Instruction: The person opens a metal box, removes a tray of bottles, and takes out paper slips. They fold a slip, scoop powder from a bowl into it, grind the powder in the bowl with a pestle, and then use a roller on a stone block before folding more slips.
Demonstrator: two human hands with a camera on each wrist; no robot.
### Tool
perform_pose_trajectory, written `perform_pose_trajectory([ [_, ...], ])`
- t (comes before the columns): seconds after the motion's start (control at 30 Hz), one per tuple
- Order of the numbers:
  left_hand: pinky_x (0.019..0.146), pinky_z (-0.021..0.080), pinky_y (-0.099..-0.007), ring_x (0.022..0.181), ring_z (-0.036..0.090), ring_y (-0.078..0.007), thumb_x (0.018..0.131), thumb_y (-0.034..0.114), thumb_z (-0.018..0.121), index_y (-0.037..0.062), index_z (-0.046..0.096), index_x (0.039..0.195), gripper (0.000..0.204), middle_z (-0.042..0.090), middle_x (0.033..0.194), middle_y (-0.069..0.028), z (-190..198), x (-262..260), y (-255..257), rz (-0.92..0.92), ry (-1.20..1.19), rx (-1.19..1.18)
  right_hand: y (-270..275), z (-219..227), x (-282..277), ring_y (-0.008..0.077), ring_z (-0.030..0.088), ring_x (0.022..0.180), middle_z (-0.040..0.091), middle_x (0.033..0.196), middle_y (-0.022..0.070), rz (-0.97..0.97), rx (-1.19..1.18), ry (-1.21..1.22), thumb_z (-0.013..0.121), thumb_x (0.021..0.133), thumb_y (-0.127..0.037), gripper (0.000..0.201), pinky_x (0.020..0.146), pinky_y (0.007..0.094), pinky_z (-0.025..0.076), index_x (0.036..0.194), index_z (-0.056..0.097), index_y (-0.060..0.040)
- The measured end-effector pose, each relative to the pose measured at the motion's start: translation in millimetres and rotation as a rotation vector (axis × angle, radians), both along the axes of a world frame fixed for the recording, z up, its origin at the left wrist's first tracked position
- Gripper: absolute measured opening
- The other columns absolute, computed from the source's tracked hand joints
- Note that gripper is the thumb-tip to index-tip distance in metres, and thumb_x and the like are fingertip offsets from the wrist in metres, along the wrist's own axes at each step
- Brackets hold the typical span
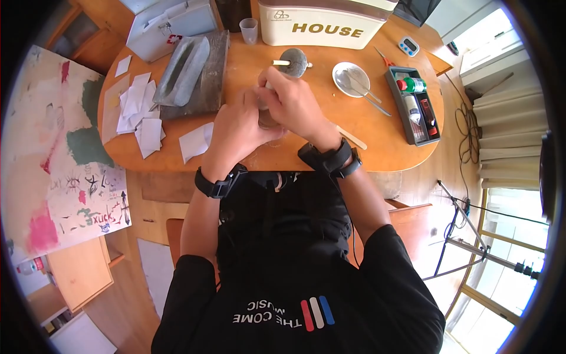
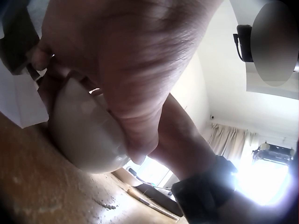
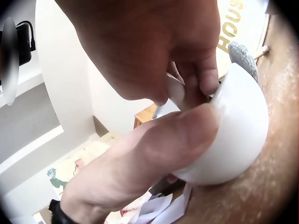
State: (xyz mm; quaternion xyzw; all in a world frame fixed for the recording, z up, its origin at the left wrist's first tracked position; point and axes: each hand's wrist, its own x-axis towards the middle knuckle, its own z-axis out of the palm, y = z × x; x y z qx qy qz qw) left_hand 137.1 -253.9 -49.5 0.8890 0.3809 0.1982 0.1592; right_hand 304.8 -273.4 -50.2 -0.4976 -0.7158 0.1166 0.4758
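Observation:
Low over the near middle of the table (image 1: 242, 144), my left hand (image 1: 236, 127) grips a white bowl (image 3: 240, 128), its thumb (image 3: 187, 130) pressed along the side. In the left wrist view the bowl is tilted, its rounded underside close to the wood. My right hand (image 1: 296, 103) is bent over the bowl's opening with curled fingers. They hold a smooth white piece (image 3: 175, 91), like a handle; its lower end is hidden by the fingers and rim. A grey stone wheel (image 1: 295, 63) with a wooden axle lies just beyond the hands.
At left, a grey boat-shaped trough (image 1: 186, 71) rests on a dark board (image 1: 218, 71), beside scattered papers (image 1: 135, 103). To the right are a white dish (image 1: 339, 74) with a spoon, a wooden stick (image 1: 352, 137) and a tray (image 1: 413, 133) of bottles. A HOUSE box (image 1: 327, 32) stands behind.

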Motion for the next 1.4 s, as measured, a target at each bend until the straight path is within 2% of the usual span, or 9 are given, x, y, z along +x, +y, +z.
perform_pose_trajectory([
  [0.3, 0.073, 0.056, -0.0477, 0.090, 0.069, -0.0365, 0.071, 0.046, 0.092, 0.0000, 0.058, 0.123, 0.077, 0.065, 0.108, -0.0155, -5, -1, 0, 0.006, -0.014, 0.133, -18, 26, 11, 0.0462, 0.067, 0.076, 0.068, 0.079, 0.0233, 0.061, -0.245, -0.045, 0.064, 0.094, -0.010, 0.011, 0.067, 0.0529, 0.053, 0.100, 0.058, -0.0027],
  [0.4, 0.074, 0.055, -0.0476, 0.091, 0.070, -0.0366, 0.071, 0.046, 0.092, -0.0011, 0.058, 0.122, 0.077, 0.066, 0.109, -0.0161, -2, -1, 1, -0.032, -0.024, 0.059, -8, 13, 2, 0.0395, 0.068, 0.069, 0.066, 0.075, 0.0183, 0.112, -0.177, 0.052, 0.066, 0.096, -0.008, 0.011, 0.060, 0.0446, 0.052, 0.098, 0.057, -0.0030],
  [0.5, 0.074, 0.055, -0.0475, 0.092, 0.070, -0.0362, 0.071, 0.047, 0.092, -0.0012, 0.058, 0.122, 0.078, 0.066, 0.109, -0.0163, -1, 0, 1, -0.005, -0.023, 0.015, 0, 1, 0, 0.0394, 0.067, 0.068, 0.065, 0.073, 0.0182, 0.042, -0.020, 0.085, 0.066, 0.096, -0.007, 0.010, 0.060, 0.0449, 0.051, 0.098, 0.057, -0.0030],
  [0.6, 0.073, 0.055, -0.0473, 0.092, 0.070, -0.0357, 0.071, 0.048, 0.092, -0.0007, 0.058, 0.123, 0.079, 0.067, 0.109, -0.0158, 0, 0, -1, 0.012, -0.016, 0.104, -9, 8, 12, 0.0391, 0.067, 0.067, 0.065, 0.072, 0.0181, -0.047, -0.050, -0.079, 0.066, 0.096, -0.007, 0.010, 0.059, 0.0451, 0.050, 0.099, 0.057, -0.0032],
  [0.93, 0.071, 0.054, -0.0470, 0.090, 0.070, -0.0356, 0.071, 0.049, 0.092, 0.0006, 0.056, 0.125, 0.081, 0.066, 0.105, -0.0153, -2, -1, 0, -0.010, -0.029, 0.063, -10, 6, 5, 0.0261, 0.064, 0.058, 0.064, 0.068, 0.0140, 0.071, -0.180, 0.150, 0.069, 0.097, -0.007, 0.010, 0.055, 0.0388, 0.048, 0.101, 0.060, -0.0029],
  [1.03, 0.072, 0.054, -0.0473, 0.090, 0.070, -0.0357, 0.071, 0.049, 0.091, 0.0004, 0.056, 0.125, 0.081, 0.067, 0.106, -0.0156, -4, 0, 0, 0.001, -0.041, 0.057, -5, 3, 8, 0.0441, 0.067, 0.073, 0.067, 0.078, 0.0217, 0.025, -0.193, 0.192, 0.066, 0.093, -0.005, 0.011, 0.065, 0.0475, 0.053, 0.101, 0.059, -0.0019],
  [1.13, 0.073, 0.055, -0.0476, 0.092, 0.070, -0.0361, 0.072, 0.050, 0.091, -0.0005, 0.055, 0.125, 0.081, 0.066, 0.108, -0.0162, -2, 0, -1, 0.011, -0.040, 0.082, -5, 2, 13, 0.0447, 0.067, 0.075, 0.069, 0.085, 0.0205, -0.015, -0.139, 0.144, 0.065, 0.094, -0.005, 0.010, 0.065, 0.0490, 0.053, 0.101, 0.059, -0.0027],
  [1.23, 0.074, 0.055, -0.0476, 0.093, 0.070, -0.0366, 0.072, 0.050, 0.091, -0.0014, 0.055, 0.125, 0.082, 0.066, 0.110, -0.0167, -3, 0, -1, 0.013, -0.041, 0.099, -7, 6, 14, 0.0351, 0.065, 0.063, 0.066, 0.074, 0.0168, -0.054, -0.040, -0.015, 0.066, 0.097, -0.008, 0.011, 0.059, 0.0430, 0.050, 0.102, 0.058, -0.0028],
  [1.4, 0.073, 0.055, -0.0471, 0.093, 0.070, -0.0360, 0.072, 0.048, 0.091, -0.0006, 0.055, 0.122, 0.079, 0.065, 0.108, -0.0160, -2, 0, -1, 0.020, -0.021, 0.106, -7, 13, 16, 0.0363, 0.065, 0.065, 0.064, 0.073, 0.0186, -0.001, -0.186, -0.025, 0.066, 0.097, -0.011, 0.012, 0.060, 0.0436, 0.049, 0.101, 0.058, -0.0022],
])
